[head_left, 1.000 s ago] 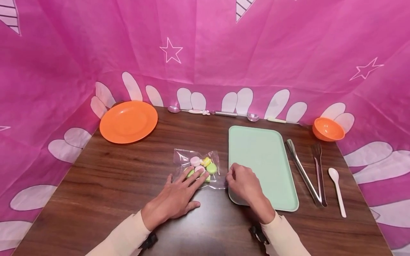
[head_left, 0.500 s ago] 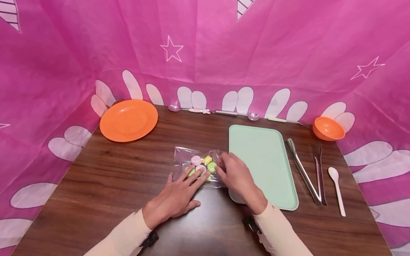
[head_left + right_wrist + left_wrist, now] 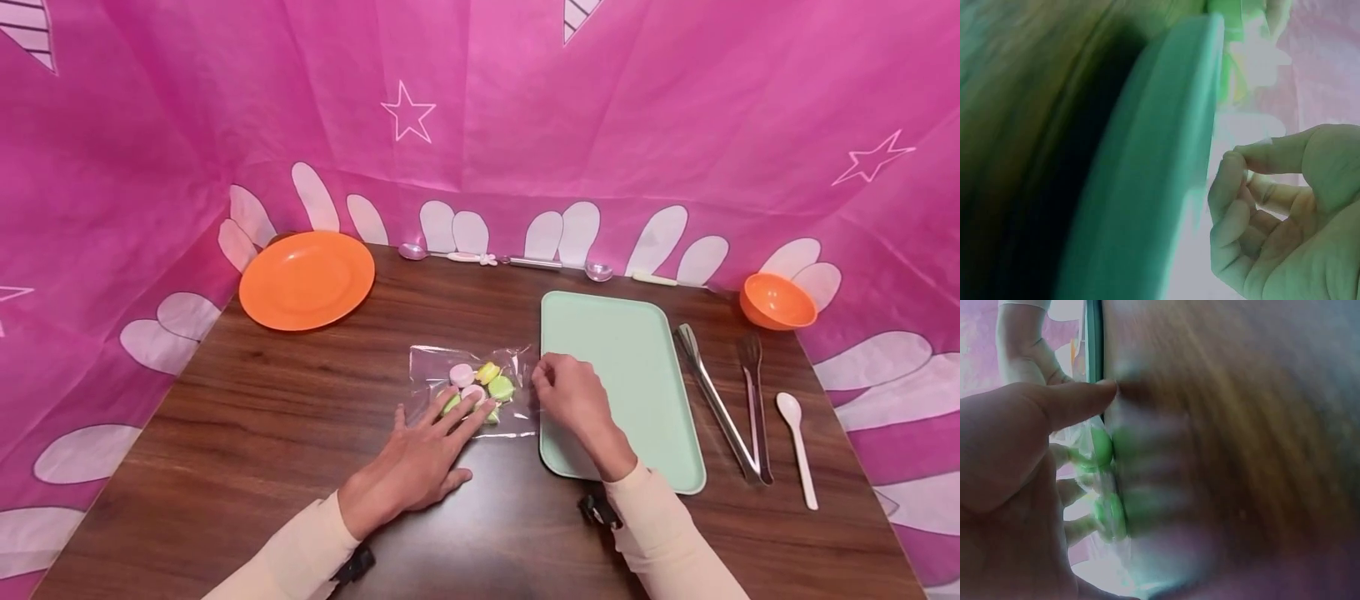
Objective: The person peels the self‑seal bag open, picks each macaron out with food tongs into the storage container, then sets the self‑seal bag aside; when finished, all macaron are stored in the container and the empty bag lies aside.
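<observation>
A clear plastic bag (image 3: 432, 360) of pink, yellow and green macarons (image 3: 500, 388) lies mid-table in the head view. My left hand (image 3: 415, 457) rests flat on its near left part, fingers spread over some of the macarons. In the left wrist view, green macarons (image 3: 1102, 447) show beyond that hand's thumb. My right hand (image 3: 576, 400) is over the left edge of the pale green tray (image 3: 622, 358), thumb and forefinger pinching the bag's right edge. The right wrist view shows the thumb and forefinger tips together; the film between them is hard to make out.
An orange plate (image 3: 306, 281) stands at the back left, an orange bowl (image 3: 777, 302) at the back right. Metal tongs (image 3: 720, 408) and a white spoon (image 3: 797, 450) lie right of the tray. A spoon (image 3: 471, 259), a ladle (image 3: 598, 271) and a pale-handled utensil (image 3: 654, 278) line the back edge.
My right hand reached left over the bag's right side, then drew back right to the tray's edge with its fingertips together. My left hand has stayed on the bag.
</observation>
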`<state>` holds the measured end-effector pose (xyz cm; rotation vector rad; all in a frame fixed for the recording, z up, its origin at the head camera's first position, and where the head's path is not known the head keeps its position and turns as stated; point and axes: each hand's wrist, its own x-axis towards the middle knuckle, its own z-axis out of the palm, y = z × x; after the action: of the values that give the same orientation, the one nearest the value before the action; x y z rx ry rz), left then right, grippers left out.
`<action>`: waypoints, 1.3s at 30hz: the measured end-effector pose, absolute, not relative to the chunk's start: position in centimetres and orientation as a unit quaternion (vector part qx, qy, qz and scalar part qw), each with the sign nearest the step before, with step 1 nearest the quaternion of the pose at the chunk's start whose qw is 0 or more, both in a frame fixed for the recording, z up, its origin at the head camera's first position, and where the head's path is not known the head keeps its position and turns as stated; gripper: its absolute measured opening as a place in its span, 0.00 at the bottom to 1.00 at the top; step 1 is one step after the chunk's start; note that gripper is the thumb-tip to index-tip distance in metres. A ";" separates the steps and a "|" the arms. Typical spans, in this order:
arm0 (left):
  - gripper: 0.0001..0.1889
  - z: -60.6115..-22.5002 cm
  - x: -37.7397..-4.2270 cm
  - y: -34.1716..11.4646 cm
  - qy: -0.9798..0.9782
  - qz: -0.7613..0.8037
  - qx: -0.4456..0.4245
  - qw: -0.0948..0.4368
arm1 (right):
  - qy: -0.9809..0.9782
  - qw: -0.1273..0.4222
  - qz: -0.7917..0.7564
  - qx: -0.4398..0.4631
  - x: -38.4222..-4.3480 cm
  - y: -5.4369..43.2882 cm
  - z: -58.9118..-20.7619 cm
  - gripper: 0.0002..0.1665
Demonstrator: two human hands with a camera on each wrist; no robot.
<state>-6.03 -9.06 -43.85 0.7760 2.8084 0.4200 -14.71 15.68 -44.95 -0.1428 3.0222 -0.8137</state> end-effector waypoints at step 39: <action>0.11 -44.0 -14.2 -9.9 0.934 0.023 0.310 -0.175 | 0.971 -0.081 -0.204 0.097 -10.0 32.4 -41.4 0.11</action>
<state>-14.16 -9.92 -44.02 1.0979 3.3146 0.0809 -10.02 32.44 -41.42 0.3210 3.2175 -0.6751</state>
